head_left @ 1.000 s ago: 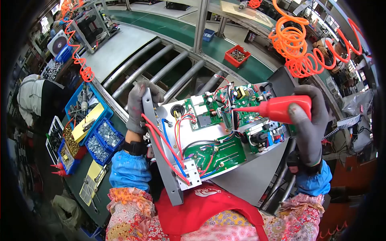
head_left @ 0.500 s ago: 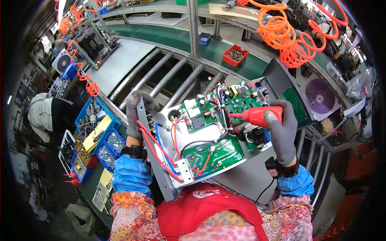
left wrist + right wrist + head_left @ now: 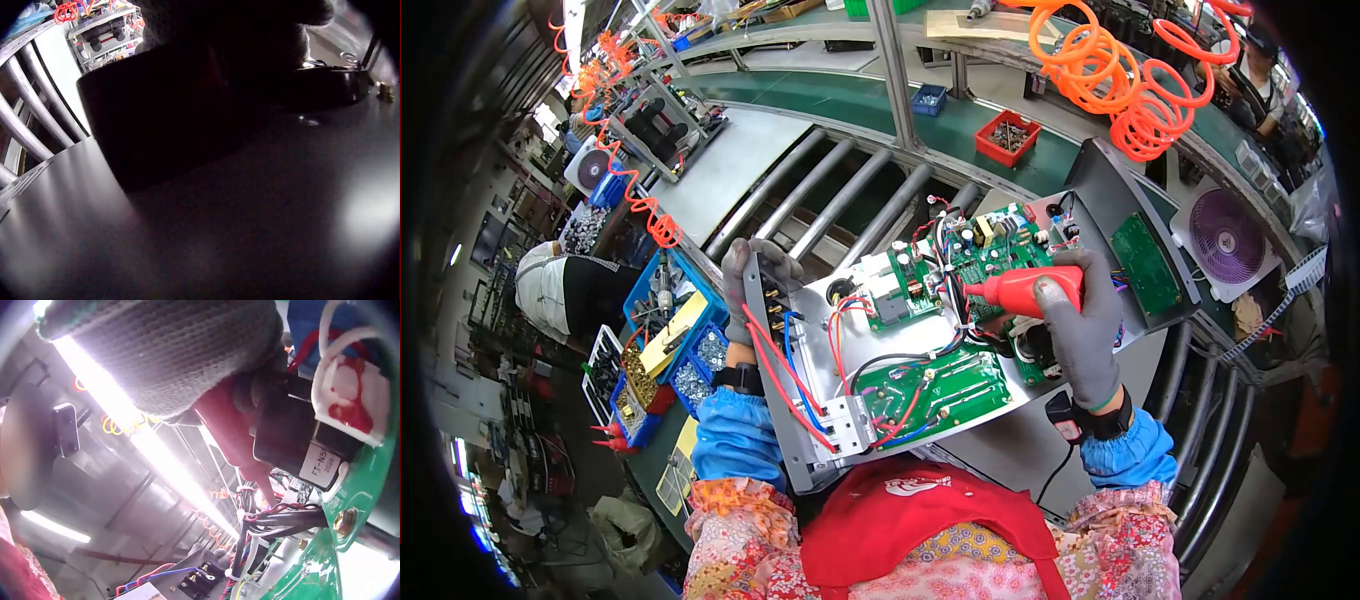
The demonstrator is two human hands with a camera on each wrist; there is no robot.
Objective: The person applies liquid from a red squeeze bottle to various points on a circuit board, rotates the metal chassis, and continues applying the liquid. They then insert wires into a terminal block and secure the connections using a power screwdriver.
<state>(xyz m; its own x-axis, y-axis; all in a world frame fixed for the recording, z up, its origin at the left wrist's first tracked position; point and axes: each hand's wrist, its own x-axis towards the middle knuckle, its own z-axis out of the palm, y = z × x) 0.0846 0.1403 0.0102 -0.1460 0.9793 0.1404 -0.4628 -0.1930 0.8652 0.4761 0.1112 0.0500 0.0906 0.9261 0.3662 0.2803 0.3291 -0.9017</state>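
Note:
An open metal chassis (image 3: 808,466) with green circuit boards (image 3: 945,392) and wiring lies tilted in front of the person. The gloved left hand (image 3: 750,285) grips the top of its left side panel, fingers over the edge. In the gloved right hand (image 3: 1082,335) is a red bottle (image 3: 1028,291), its nozzle pointing left at a wire bundle (image 3: 948,262) between the boards. The right wrist view has the red bottle (image 3: 226,419) under the gloved right hand (image 3: 181,353), beside a black component (image 3: 284,434). Whether the nozzle touches anything, I cannot tell.
Metal rollers (image 3: 840,205) run behind and right of the chassis. Blue bins (image 3: 692,385) of small parts stand at the left. Farther back is a red bin (image 3: 1006,140). Orange coiled hoses (image 3: 1090,65) hang at the upper right, above a purple fan (image 3: 1226,238).
The right hand has moved left and lower with the red bottle, the nozzle now nearer the wire bundle. The left hand keeps its grip on the panel. The head view has shifted.

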